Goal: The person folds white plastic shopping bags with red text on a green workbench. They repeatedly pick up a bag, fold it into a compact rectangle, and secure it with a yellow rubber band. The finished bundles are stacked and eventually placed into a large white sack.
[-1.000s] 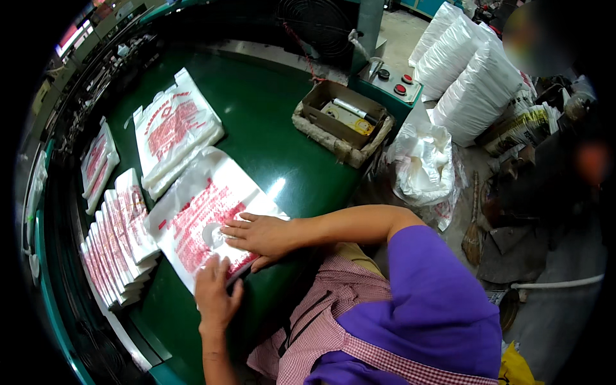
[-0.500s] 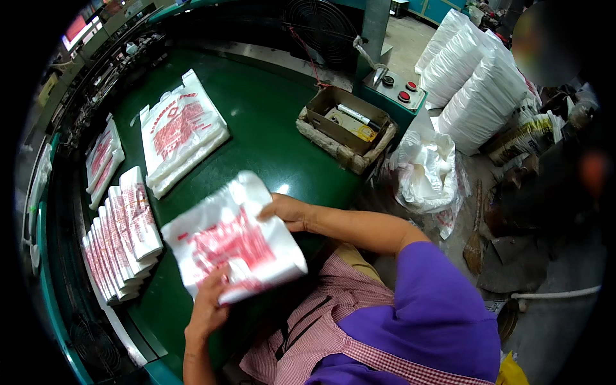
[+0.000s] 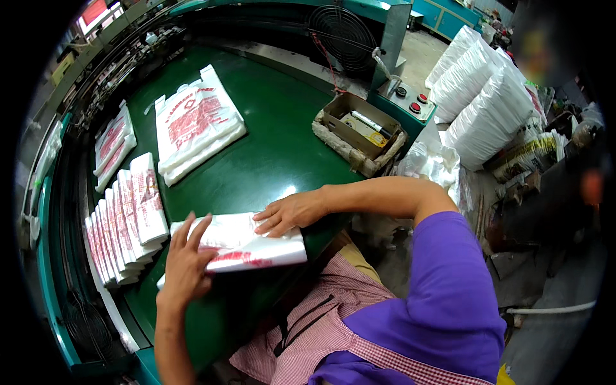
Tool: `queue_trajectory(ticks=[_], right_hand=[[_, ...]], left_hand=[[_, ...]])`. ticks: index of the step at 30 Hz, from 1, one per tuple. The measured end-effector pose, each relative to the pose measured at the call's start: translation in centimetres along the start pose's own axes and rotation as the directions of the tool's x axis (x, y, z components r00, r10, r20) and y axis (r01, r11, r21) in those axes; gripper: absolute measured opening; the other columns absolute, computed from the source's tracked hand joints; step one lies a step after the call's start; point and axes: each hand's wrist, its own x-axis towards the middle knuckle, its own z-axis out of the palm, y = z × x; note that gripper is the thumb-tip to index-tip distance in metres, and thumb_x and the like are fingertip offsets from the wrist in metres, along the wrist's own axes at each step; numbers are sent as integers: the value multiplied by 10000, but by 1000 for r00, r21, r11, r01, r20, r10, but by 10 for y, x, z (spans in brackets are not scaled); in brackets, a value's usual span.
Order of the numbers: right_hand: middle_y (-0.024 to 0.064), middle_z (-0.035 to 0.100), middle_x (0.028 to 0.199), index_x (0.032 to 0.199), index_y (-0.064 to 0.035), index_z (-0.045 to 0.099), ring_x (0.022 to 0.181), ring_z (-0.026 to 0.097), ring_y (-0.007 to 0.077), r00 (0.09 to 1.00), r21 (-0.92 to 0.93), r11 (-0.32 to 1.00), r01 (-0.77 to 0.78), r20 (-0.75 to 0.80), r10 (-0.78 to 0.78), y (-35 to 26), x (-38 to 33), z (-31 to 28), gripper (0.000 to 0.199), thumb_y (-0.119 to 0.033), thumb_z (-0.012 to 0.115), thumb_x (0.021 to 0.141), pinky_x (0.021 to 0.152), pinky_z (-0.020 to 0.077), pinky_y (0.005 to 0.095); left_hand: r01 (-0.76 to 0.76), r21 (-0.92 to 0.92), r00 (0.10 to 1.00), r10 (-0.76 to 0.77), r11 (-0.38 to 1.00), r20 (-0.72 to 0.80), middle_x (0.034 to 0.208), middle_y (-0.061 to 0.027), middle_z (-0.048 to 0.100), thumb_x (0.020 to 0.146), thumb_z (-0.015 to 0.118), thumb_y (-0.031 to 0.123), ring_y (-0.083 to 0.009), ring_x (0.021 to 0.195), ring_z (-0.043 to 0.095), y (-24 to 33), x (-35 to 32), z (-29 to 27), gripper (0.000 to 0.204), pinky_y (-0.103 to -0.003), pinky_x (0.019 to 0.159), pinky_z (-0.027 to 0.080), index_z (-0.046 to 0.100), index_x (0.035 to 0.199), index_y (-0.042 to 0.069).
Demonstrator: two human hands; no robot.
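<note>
Thin white plastic printed in red: the folded bundle of bags (image 3: 247, 247) lies at the near edge of the green table (image 3: 276, 147), likely light, limp and slippery, best pinched across its folded edge. The left hand (image 3: 186, 263) and right hand (image 3: 292, 212) press it flat, fingers spread. Folded bundles (image 3: 125, 221) stand in a row to the left.

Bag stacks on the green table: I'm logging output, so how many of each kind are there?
Folded bundle under both hands: 1
Folded bundles in the row at left: about 7
Flat unfolded stacks: 2
Total: about 10
</note>
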Motion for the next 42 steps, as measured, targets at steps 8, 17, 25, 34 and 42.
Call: queue_trajectory(ticks=[8, 17, 25, 34, 42], right_hand=[[198, 518, 1279, 1263, 22, 484, 1193, 501, 288, 840, 688, 550, -473, 166, 516, -27, 13, -36, 456, -179, 511, 855, 1044, 338, 431], [190, 638, 926, 937, -33, 654, 900, 607, 350, 735, 122, 733, -669, 250, 630, -68, 36, -41, 411, -390, 628, 734, 758, 476, 464], [154, 653, 920, 995, -73, 639, 890, 615, 327, 704, 357, 661, -660, -12, 710, -22, 19, -32, 385, -373, 673, 757, 749, 474, 428], [177, 639, 854, 847, -35, 647, 842, 615, 326, 247, -75, 236, -969, -235, 940, 9, -188, -138, 158, -132, 658, 723, 729, 478, 411], [148, 641, 802, 837, 9, 601, 751, 617, 287, 304, -5, 314, -949, -263, 916, 11, -185, -129, 186, -130, 662, 730, 651, 474, 364]], left_hand=[[54, -316, 983, 5, 947, 184, 1137, -114, 601, 635, 653, 103, -328, 939, 589, -5, -12, 54, 318, -404, 809, 466, 643, 947, 36], [491, -475, 847, -272, 730, 458, 878, -217, 636, 808, 600, 241, -364, 780, 621, 2, -29, 42, 307, -409, 730, 490, 612, 1002, 4], [211, -416, 951, -284, 885, -124, 1085, -130, 538, 751, 690, 236, -304, 1007, 519, -2, -5, 93, 414, -381, 826, 452, 591, 1114, 63], [441, -607, 897, -327, 661, 296, 854, -221, 604, 779, 686, 344, -357, 794, 611, 37, -3, 81, 488, -396, 706, 478, 509, 1090, 11], [287, -947, 767, -557, -146, 318, 961, -90, 634, 793, 663, 133, -138, 826, 616, 61, -68, 103, 406, -272, 738, 502, 505, 1126, -38]])
